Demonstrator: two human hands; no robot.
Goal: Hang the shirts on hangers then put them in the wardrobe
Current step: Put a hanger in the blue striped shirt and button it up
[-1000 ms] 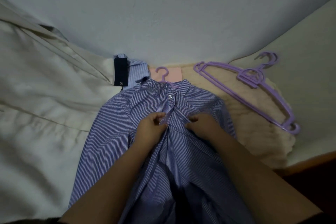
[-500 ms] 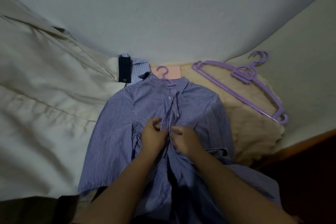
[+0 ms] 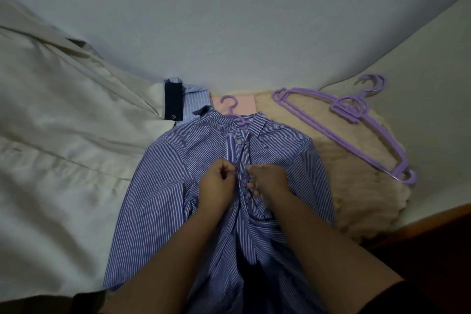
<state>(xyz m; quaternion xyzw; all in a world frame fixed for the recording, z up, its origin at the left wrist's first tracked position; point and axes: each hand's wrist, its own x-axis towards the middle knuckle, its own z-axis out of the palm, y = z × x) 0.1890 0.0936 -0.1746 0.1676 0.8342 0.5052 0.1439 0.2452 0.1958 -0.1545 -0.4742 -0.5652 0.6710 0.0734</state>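
Shirt (image 3: 178, 173), blue striped, lies flat on bed (image 3: 63, 160), collar toward wall (image 3: 229, 20), lilac hanger (image 3: 230, 106) hook poking out at neck. Left hand (image 3: 216, 187) and right hand (image 3: 267, 181) side by side at mid placket, fingers curled, each pinching a front edge. Spare hangers (image 3: 356, 120) lie right on beige blanket (image 3: 356, 186). Second striped shirt (image 3: 195, 102) with dark label just behind the collar.

The purple hangers (image 3: 356, 120) lie on the right; cream cloth (image 3: 63, 148) crowds the left; the wall (image 3: 229, 20) closes behind.
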